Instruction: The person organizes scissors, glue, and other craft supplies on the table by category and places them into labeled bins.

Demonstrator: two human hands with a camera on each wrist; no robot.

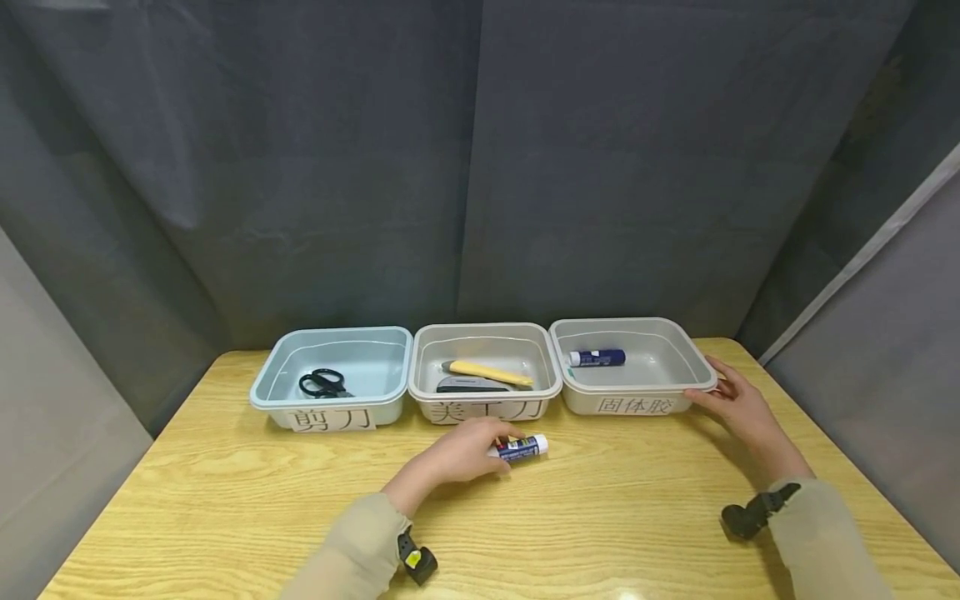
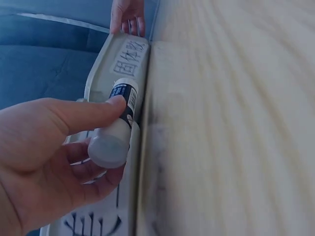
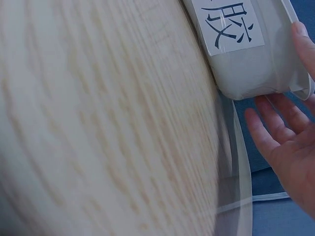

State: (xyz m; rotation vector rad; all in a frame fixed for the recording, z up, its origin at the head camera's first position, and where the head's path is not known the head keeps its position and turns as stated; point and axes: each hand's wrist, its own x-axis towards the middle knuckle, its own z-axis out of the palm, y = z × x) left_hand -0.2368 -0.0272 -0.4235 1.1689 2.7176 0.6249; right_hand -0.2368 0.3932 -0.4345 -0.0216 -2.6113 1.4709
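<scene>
My left hand (image 1: 467, 451) holds a glue stick (image 1: 523, 448) between thumb and fingers, just in front of the middle bin. In the left wrist view, the glue stick (image 2: 114, 140) has a dark blue label, a white cap and a pale, translucent end. At the right, my right hand (image 1: 744, 410) holds the front right corner of the grey right bin (image 1: 588, 403); in the right wrist view its thumb (image 3: 304, 42) is on the rim, with the fingers at the bin's side. Another blue glue stick (image 1: 597, 357) lies in that bin.
A grey middle bin (image 1: 427, 406) contains a yellow utility knife (image 1: 491, 372) and a grey-black one (image 1: 472, 384). Black-handled scissors (image 1: 324, 383) lie in the light blue left bin (image 1: 273, 398). All three bins carry paper labels and stand on a wooden table (image 1: 600, 517) before a dark curtain (image 1: 337, 167).
</scene>
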